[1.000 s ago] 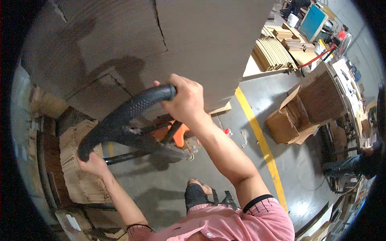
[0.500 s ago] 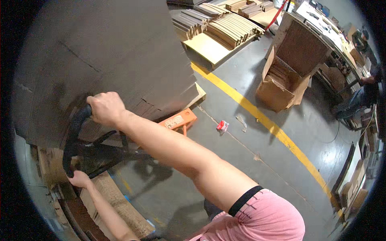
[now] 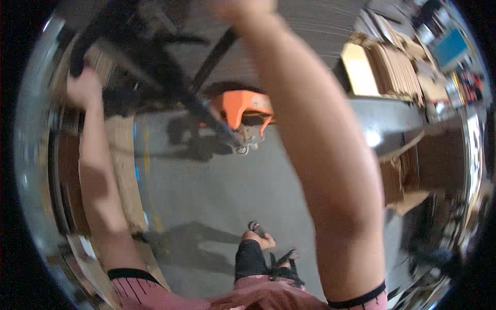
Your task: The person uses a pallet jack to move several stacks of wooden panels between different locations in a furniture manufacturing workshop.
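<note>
A pallet jack with an orange body [image 3: 240, 103] stands ahead of me, its dark shaft slanting up to a black loop handle [image 3: 85, 49]. My left hand [image 3: 85, 88] is closed around the left end of that handle. At the upper edge, my right hand [image 3: 248, 6] is smeared by motion and partly cut off. A dark strut of the handle reaches up close to it, but its fingers cannot be made out. Behind the jack rises a large grey-brown stacked load [image 3: 305, 31], mostly hidden by my right arm and the handle.
Stacked cardboard sheets [image 3: 390, 72] lie on a pallet at the far right. Nearer on the right is an open cardboard box [image 3: 398, 181]. Long cardboard stacks [image 3: 121, 170] line my left side. Grey floor [image 3: 222, 191] lies between, with my sandalled feet at the bottom.
My view has swung, bringing both arms and my feet into the picture. The handle appears higher up, and my right hand has shifted to the upper edge. My left hand stays on the handle.
</note>
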Motion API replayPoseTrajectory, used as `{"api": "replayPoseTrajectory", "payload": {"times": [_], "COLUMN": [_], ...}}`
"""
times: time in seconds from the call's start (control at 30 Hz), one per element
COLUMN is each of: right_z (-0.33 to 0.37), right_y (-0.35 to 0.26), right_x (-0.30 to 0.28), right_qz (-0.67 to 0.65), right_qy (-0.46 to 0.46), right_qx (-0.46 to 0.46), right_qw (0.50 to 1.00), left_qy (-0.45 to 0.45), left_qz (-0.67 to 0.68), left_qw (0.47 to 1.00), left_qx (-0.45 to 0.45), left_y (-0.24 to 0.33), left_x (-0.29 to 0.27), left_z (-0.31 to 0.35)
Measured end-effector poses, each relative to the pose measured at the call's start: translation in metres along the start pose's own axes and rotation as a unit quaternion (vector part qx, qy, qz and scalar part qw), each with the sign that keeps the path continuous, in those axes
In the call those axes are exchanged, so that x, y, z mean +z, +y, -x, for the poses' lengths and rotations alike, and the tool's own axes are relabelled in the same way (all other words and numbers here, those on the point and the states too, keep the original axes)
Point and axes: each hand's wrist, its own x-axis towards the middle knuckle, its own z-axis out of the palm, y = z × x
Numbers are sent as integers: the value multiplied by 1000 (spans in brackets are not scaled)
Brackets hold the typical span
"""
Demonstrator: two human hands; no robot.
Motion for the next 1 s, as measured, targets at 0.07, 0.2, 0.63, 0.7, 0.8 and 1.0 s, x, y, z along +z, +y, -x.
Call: {"api": "replayPoseTrajectory", "payload": {"times": [0.07, 0.2, 0.63, 0.7, 0.8, 1.0], "right_z": [-18, -51, -131, -143, -152, -222], "right_y": [-5, -16, 57, 64, 68, 87], "right_x": [10, 36, 148, 164, 183, 253], "right_qz": [-17, -4, 136, 133, -42, 45], "right_qy": [75, 78, 139, 172, 168, 182], "right_qx": [-50, -34, -59, -65, -100, -39], "right_qw": [996, 996, 979, 974, 980, 981], "left_qy": [-18, 28, -93, -54, -34, -48], "left_qz": [-61, 25, 157, 153, 103, 168], "left_qw": [998, 998, 980, 985, 993, 985], "left_qx": [-31, 41, -74, -55, -47, -13], "left_y": [10, 23, 22, 16, 4, -15], "left_x": [25, 61, 141, 170, 209, 333], "left_z": [-21, -43, -19, -26, -29, -61]}}
